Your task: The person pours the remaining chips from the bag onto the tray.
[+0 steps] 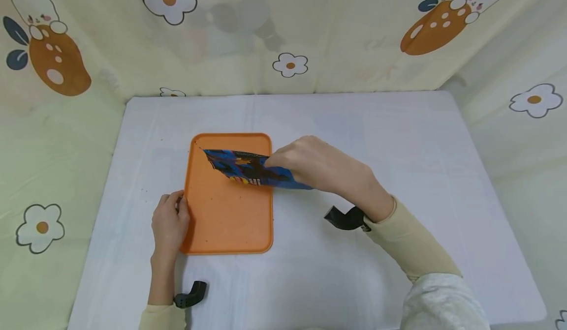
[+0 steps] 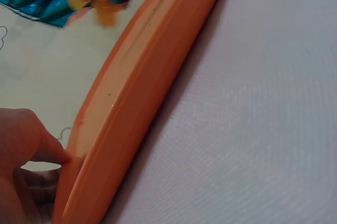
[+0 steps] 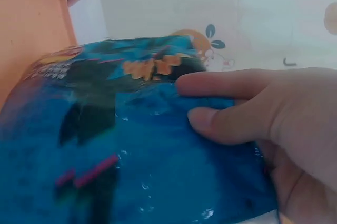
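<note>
An orange rectangular tray (image 1: pixel 228 217) lies on the white table, with small dark crumbs scattered on it. My left hand (image 1: pixel 170 219) holds the tray's left edge; in the left wrist view the thumb (image 2: pixel 45 145) presses the rim. Above the tray's upper part is a shiny blue crisp packet (image 1: pixel 243 167), tilted and reaching past the right rim. My right hand (image 1: pixel 321 165) pinches this packet between thumb and fingers, as the right wrist view shows on its blue side (image 3: pixel 158 150). Whether anything is inside the packet cannot be seen.
The white table (image 1: pixel 381 128) extends on both sides of the tray, with a few specks left of it. Pale curtains (image 1: pixel 239 40) printed with rabbits and flowers stand behind and beside the table. A black wrist mount (image 1: pixel 345 218) sticks out from each sleeve.
</note>
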Tool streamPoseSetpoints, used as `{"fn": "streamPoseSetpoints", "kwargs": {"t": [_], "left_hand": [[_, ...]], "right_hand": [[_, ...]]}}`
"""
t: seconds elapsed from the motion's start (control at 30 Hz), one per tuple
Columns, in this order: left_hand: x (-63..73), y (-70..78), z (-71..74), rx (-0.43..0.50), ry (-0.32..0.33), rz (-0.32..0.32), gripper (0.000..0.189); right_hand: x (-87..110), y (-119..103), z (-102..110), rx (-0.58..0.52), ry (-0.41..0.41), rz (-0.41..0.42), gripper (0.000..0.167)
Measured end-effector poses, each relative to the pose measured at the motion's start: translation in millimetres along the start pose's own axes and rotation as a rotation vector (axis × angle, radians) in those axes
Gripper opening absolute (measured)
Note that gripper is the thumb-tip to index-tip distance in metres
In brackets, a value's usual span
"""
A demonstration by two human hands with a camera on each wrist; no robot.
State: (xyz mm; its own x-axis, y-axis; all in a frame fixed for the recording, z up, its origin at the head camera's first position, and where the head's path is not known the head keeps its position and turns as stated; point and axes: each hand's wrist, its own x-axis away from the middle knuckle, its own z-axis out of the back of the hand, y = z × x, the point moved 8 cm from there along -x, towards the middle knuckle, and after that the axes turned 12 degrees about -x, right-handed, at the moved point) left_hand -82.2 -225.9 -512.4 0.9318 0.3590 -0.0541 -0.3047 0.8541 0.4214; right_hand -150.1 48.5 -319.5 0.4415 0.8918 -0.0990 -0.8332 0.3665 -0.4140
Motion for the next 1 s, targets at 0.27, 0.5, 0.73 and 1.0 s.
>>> {"fn": "streamPoseSetpoints", "kwargs": {"t": [0.27, 0.5, 0.73, 1.0], "left_hand": [[0.0, -0.3, -0.3, -0.004, -0.023, 0.019, 0.03], [-0.6, 0.0, 0.1, -0.004, -0.027, 0.023, 0.031], [-0.9, 1.1, 0.3, -0.003, -0.022, 0.019, 0.03], [-0.9, -0.3, -1.5, -0.001, -0.024, 0.026, 0.031]], "right_hand": [[0.5, -0.1, 1.4, 0.005, 0.027, 0.011, 0.036], [-0.4, 2.0, 0.8, -0.01, 0.028, 0.006, 0.036], [-0.2, 2.9, 1.4, -0.038, 0.03, -0.005, 0.036], [0.2, 5.9, -1.6, -0.036, 0.017, -0.02, 0.039]]}}
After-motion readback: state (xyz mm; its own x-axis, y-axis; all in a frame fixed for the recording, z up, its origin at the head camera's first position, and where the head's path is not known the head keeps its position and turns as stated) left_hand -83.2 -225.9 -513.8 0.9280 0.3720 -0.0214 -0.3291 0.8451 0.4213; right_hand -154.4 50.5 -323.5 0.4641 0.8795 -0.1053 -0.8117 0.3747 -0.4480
